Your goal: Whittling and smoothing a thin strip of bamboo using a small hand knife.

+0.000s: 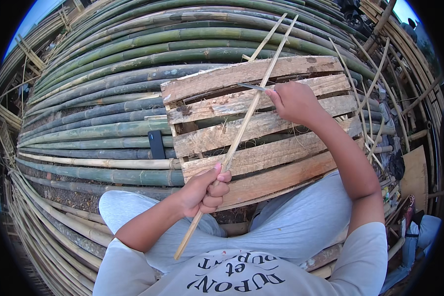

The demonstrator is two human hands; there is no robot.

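A long, thin bamboo strip (246, 119) runs slantwise from near my chest to past the far edge of a slatted wooden pallet (261, 126). My left hand (206, 191) is wrapped round its lower part, above the pallet's near left corner. In my right hand (296, 102) is a knife (251, 86); its blade points left and lies at the strip, touching or nearly so. The fist hides the handle. Another bamboo strip (267, 40) lies beyond the pallet's far edge, close to the first one's tip.
Many green bamboo poles (133, 61) lie side by side beyond and left of the pallet. A dark phone (156, 144) rests on them at its left. Thin strips (375, 84) stick up at the right. Cloth items (419, 237) lie at the lower right. My legs flank the pallet's near side.
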